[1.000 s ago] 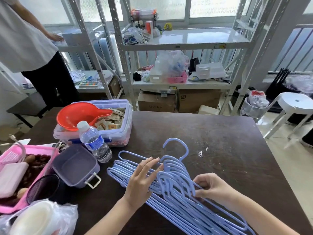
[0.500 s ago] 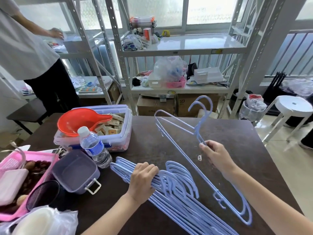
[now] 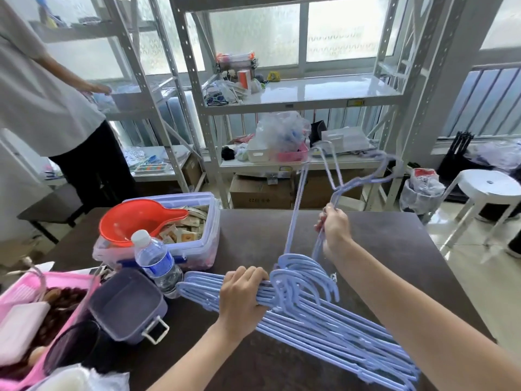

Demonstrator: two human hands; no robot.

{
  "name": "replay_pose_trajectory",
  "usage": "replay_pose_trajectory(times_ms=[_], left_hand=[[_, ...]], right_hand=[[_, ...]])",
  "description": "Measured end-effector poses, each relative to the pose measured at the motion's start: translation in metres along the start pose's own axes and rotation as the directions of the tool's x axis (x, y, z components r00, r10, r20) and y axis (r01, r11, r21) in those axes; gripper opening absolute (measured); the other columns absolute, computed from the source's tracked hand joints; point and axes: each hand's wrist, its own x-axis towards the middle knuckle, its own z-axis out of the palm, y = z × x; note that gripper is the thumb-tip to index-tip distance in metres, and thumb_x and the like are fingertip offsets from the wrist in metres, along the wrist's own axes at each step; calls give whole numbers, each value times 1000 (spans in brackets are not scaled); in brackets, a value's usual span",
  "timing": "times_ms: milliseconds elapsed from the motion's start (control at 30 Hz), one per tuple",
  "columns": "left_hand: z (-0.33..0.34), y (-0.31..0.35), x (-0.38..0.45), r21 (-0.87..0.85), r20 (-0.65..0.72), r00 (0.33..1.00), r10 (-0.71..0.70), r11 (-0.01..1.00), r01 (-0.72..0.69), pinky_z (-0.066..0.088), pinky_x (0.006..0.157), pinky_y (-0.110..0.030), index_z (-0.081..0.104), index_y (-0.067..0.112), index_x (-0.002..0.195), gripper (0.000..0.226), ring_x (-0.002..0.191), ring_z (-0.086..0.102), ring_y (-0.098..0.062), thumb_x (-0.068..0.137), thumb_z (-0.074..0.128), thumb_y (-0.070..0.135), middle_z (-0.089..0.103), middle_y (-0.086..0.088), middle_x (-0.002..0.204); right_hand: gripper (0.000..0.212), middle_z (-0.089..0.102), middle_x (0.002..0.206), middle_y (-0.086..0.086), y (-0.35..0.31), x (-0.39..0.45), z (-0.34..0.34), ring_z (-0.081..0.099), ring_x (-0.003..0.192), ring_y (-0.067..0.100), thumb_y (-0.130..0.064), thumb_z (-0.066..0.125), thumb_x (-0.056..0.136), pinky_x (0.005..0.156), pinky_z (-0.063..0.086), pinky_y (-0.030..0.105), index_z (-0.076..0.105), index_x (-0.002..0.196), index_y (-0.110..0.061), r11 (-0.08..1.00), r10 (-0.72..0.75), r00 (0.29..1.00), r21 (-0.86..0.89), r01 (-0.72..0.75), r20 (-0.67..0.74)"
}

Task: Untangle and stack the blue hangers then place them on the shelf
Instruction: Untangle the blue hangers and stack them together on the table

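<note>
A pile of blue hangers (image 3: 324, 320) lies on the dark table (image 3: 389, 244), hooks bunched near the middle. My left hand (image 3: 239, 297) grips the pile's shoulder bars and holds them down. My right hand (image 3: 334, 230) grips the necks of two or three lifted blue hangers (image 3: 298, 193), raised upright above the pile; their hooks blur near the right. A white metal shelf unit (image 3: 310, 91) stands behind the table, its upper board mostly bare on the right.
Left of the pile stand a water bottle (image 3: 156, 261), a clear box with an orange funnel (image 3: 135, 221), a grey lidded tub (image 3: 127, 306) and a pink basket (image 3: 56, 283). A person stands at far left by another shelf. A white stool (image 3: 490, 187) is at right.
My right hand pulled hangers out of the pile and raised them higher and more upright. My left hand went from flat fingers to a curled grip on the pile. My head tilted up.
</note>
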Motion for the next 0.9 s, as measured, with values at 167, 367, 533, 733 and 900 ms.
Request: replay_pose_trajectory(times_ms=[167,367,533,733,900], left_hand=[[-4,-1,-1,-28,-25,991,-130,991,130,45,64,-28,48,21,110,73,83,45,-11,48,86,11,52,1,100],[2,-2,-4,64,-20,985,-170,983,171,48,79,-39,44,21,125,75,99,43,-18,59,79,27,39,-5,122],[16,-2,-12,191,42,978,-203,963,192,24,92,-45,47,22,115,81,110,39,-26,44,86,23,43,-5,124],[22,-22,-7,256,136,980,-142,961,104,34,79,-28,62,14,78,58,66,62,-22,25,81,1,62,1,67],[25,-25,-10,245,230,949,-217,956,160,34,68,-25,64,14,73,48,56,58,-21,31,77,-5,60,3,62]], right_hand=[[32,48,73,8,13,-5,1,47,61,16,-19,26,102,96,43,35,40,75,-8,879,295,955,394,-268,-8],[22,68,66,14,43,-34,-10,54,68,19,-9,35,99,60,57,20,54,94,0,869,393,906,259,-422,157],[26,73,76,20,55,-66,-15,64,49,29,-10,31,99,27,45,22,49,115,-1,797,515,818,206,-567,256],[28,69,60,20,48,-61,-36,69,50,26,-6,31,95,48,56,30,53,83,6,755,605,672,-41,-654,427],[31,71,84,24,47,-62,-79,73,65,31,0,70,73,54,61,35,59,100,10,836,505,746,-32,-548,434]])
